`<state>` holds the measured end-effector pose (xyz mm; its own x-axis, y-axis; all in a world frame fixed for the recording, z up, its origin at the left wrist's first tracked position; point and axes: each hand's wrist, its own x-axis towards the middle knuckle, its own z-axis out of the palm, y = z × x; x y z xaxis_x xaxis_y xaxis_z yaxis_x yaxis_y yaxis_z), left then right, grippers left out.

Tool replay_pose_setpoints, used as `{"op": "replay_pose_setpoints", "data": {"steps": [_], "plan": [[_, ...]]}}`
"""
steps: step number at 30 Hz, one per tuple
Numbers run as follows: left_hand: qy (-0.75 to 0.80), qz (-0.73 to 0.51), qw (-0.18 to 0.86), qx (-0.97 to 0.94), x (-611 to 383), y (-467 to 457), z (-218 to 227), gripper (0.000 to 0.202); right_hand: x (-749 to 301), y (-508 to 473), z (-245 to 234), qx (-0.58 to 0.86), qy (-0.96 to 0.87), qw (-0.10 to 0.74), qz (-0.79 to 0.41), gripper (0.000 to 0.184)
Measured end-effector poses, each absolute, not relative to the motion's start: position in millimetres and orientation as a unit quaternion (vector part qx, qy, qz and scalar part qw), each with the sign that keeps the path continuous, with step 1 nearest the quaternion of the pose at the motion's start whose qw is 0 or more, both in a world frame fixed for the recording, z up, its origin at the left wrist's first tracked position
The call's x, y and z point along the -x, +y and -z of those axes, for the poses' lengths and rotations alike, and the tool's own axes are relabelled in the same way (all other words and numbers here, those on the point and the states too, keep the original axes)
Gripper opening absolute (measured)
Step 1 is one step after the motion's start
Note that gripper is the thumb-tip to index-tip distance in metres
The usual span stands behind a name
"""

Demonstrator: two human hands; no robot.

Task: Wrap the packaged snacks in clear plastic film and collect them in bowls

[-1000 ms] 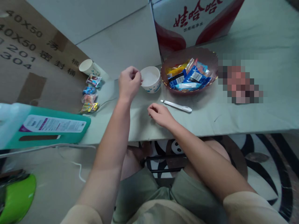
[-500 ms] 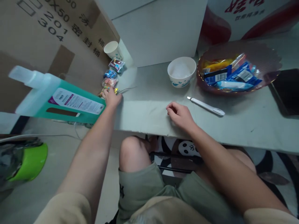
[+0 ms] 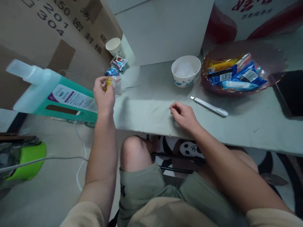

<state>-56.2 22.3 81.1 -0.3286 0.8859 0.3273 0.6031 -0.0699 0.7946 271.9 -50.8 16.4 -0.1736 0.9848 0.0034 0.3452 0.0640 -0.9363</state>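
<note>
Pinched in the raised fingers of my left hand (image 3: 103,96) is a small snack in a yellow wrapper (image 3: 108,82). A clear, pinkish wrapper (image 3: 116,85) shows right beside it; I cannot tell whether it belongs to the held piece or lies behind. Farther back are a blue wrapped snack (image 3: 111,72) and a brown-and-white snack packet (image 3: 119,63). My right hand (image 3: 183,116) rests on the table with its fingers curled and nothing visible in them. Near it lies a white utility knife (image 3: 209,106) with a short blade exposed.
A white paper bowl (image 3: 186,74) holds something whitish and clear. The scalloped bowl (image 3: 276,67) contains several snack packets. A paper cup (image 3: 115,47), a large bottle of green liquid (image 3: 63,96) and a cardboard box (image 3: 71,63) stand left. A dark flat object (image 3: 292,94) lies right.
My left hand has lifted from the row of snacks, carrying the yellow-wrapped one up and slightly left. My right hand stays in place.
</note>
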Motion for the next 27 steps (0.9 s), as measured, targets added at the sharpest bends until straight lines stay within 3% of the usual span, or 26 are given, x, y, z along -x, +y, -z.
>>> {"op": "replay_pose_setpoints", "data": {"steps": [2, 5, 8, 15, 18, 20, 23, 27], "plan": [[0.654, -0.514, 0.273, -0.482, 25, 10, -88, 0.040, -274, -52, -15, 0.517, -0.604, 0.409, -0.448, 0.020], [0.604, -0.473, 0.455, -0.452, -27, -1, -78, 0.039, -279, -50, -12, 0.497, -0.519, 0.479, -0.504, 0.040], [0.574, -0.445, 0.534, -0.433, -65, -4, -49, 0.042, -285, -49, -8, 0.487, -0.470, 0.484, -0.555, 0.049], [0.513, -0.451, 0.539, -0.492, -91, -5, -2, 0.062, -292, -56, -10, 0.535, -0.584, 0.408, -0.455, 0.036], [0.483, -0.471, 0.522, -0.523, -96, -1, 3, 0.075, -298, -55, -15, 0.566, -0.634, 0.403, -0.339, 0.026], [0.481, -0.493, 0.501, -0.523, -98, 4, 3, 0.074, -307, -54, -17, 0.603, -0.660, 0.384, -0.229, 0.024], [0.481, -0.513, 0.479, -0.525, -96, 12, 4, 0.069, -325, -55, -13, 0.670, -0.668, 0.309, -0.100, 0.028], [0.480, -0.514, 0.493, -0.512, -89, 17, 5, 0.066, -350, -59, 3, 0.725, -0.650, 0.223, -0.032, 0.043]]}}
